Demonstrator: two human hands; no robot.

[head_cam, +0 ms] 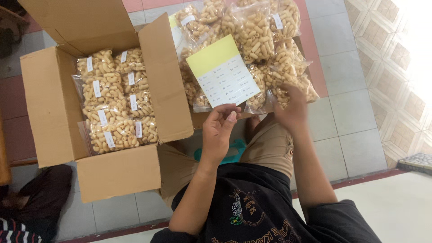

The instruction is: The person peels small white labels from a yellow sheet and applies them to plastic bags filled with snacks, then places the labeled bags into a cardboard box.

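My left hand pinches the lower edge of a yellow-backed sheet of small white labels, holding it up in front of me. My right hand reaches out to a pile of clear bags of pale tube-shaped snacks and touches a bag at the pile's near right edge. On my left stands an open cardboard box with several labelled snack bags packed inside. The sheet hides part of the pile.
The box's flaps stand open, one between the box and the pile. Grey floor tiles with red borders lie around, a patterned floor at right. A dark bundle and striped cloth lie at lower left.
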